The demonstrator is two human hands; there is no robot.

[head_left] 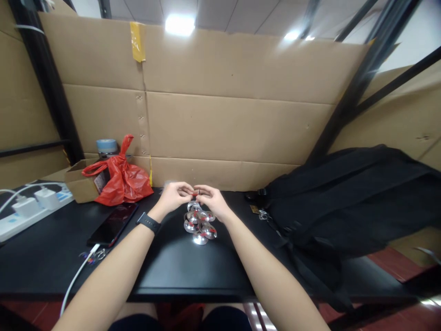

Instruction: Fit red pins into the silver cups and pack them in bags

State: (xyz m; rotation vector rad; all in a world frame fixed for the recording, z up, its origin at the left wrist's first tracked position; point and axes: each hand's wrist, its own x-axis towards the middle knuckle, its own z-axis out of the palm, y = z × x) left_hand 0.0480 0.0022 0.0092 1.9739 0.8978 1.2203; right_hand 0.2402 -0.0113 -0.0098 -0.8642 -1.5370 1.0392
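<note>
Both my hands meet at the middle of the black table [179,266]. My left hand [175,195] and my right hand [211,198] have their fingers pinched together around a small part with a red bit, too tiny to name. Just below the hands lies a cluster of several shiny round metal pieces with red bands [200,224]. A black watch sits on my left wrist [149,222].
A black phone [113,224] on a white cable lies to the left. Behind it are a red plastic bag [121,178], a small cardboard box [80,183] and a white power strip [24,207]. A black backpack [347,197] fills the right side. Cardboard walls enclose the table.
</note>
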